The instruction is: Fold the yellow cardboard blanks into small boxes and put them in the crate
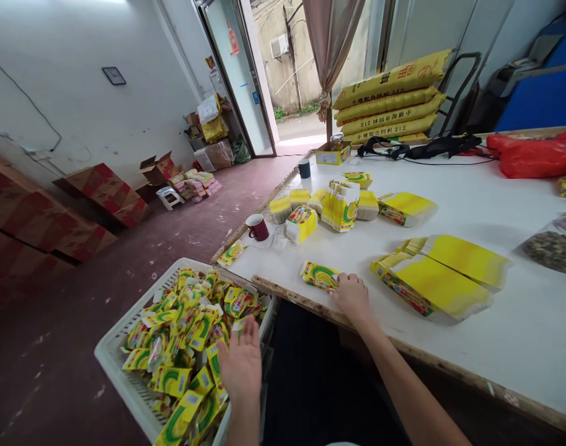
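The right hand (352, 296) pinches a yellow carton's (317, 275) right end, likely light, creasable card best held by edges; left hand (242, 360) spread.

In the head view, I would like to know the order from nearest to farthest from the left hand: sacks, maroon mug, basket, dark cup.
From the left hand:
1. Basket: right by the hand, mostly to its left.
2. Maroon mug: ahead, at the table's left edge.
3. Dark cup: farther along that edge.
4. Sacks: beyond the table, ahead and right.
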### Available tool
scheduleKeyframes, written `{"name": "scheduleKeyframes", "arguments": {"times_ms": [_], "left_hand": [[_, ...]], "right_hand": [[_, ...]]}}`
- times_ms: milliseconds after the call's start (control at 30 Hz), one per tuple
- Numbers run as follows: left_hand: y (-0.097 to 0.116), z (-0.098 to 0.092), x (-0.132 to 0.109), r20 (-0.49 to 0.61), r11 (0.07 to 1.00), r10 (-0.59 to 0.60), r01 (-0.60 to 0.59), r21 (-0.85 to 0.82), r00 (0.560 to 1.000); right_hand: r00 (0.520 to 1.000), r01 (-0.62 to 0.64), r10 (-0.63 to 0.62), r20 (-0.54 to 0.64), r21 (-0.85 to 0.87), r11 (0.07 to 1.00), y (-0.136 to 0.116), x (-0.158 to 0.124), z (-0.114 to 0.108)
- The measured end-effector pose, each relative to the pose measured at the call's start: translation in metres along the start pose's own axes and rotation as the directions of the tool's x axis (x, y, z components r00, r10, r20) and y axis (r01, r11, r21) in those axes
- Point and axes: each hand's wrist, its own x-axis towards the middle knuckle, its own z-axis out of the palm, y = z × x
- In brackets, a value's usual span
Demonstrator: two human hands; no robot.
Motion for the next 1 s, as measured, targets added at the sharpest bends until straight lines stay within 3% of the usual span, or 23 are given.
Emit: {"name": "scheduleKeyframes", "arguments": {"times_ms": [133, 233, 367, 533, 633, 700, 767, 800, 867, 900, 933, 1000], "left_hand": [[-0.031, -0.004, -0.012, -0.025, 0.971, -0.227, 0.228, 0.073, 0.974], [-0.040, -0.006, -0.012, -0.074, 0.964, -0.202, 0.211, 0.160, 0.977], [-0.043, -0.015, -0.009, 0.081, 0.960, -0.155, 0.130, 0.250, 0.985], [-0.067, -0.029, -0.008, 0.272, 0.935, -0.209, 0.111, 0.336, 0.939], [-0.075, -0.023, -0.010, 0.382, 0.966, -0.129, 0.028, 0.258, 0.915], [-0.071, -0.013, -0.016, 0.391, 0.983, -0.061, -0.012, 0.182, 0.918], [-0.060, 0.000, -0.022, 0.363, 0.994, -0.003, -0.035, 0.099, 0.932], [-0.053, 0.006, -0.026, 0.355, 0.997, 0.030, -0.052, 0.053, 0.935], [-0.043, 0.015, -0.030, 0.337, 0.995, 0.104, -0.101, -0.025, 0.936], [-0.040, 0.018, -0.031, 0.319, 0.992, 0.128, -0.121, -0.041, 0.939], [-0.040, 0.019, -0.031, 0.294, 0.991, 0.133, -0.128, -0.039, 0.946], [-0.043, 0.016, -0.029, 0.241, 0.993, 0.113, -0.120, 0.015, 0.964]], "right_hand": [[1.000, -0.012, 0.012, 0.017, -0.039, 0.999, -0.004, 0.003, 0.007], [1.000, -0.021, 0.022, 0.019, -0.036, 0.999, -0.004, 0.004, 0.008], [1.000, 0.016, -0.016, -0.004, 0.034, 0.999, -0.005, 0.002, 0.002], [0.998, 0.058, -0.059, -0.004, 0.225, 0.973, -0.011, -0.020, -0.006], [0.965, 0.188, -0.255, 0.063, 0.513, 0.838, -0.022, -0.052, -0.008], [0.861, 0.224, -0.472, 0.190, 0.691, 0.687, -0.034, -0.077, -0.008], [0.733, 0.067, -0.613, 0.294, 0.866, 0.496, -0.046, -0.101, -0.006], [0.694, -0.040, -0.653, 0.305, 0.921, 0.388, -0.052, -0.111, -0.005], [0.673, -0.207, -0.679, 0.293, 0.956, 0.208, -0.061, -0.126, -0.001], [0.682, -0.239, -0.672, 0.289, 0.956, 0.168, -0.064, -0.130, 0.001], [0.694, -0.239, -0.657, 0.294, 0.955, 0.174, -0.066, -0.133, 0.003], [0.726, -0.185, -0.608, 0.321, 0.943, 0.277, -0.067, -0.134, 0.007]]}}
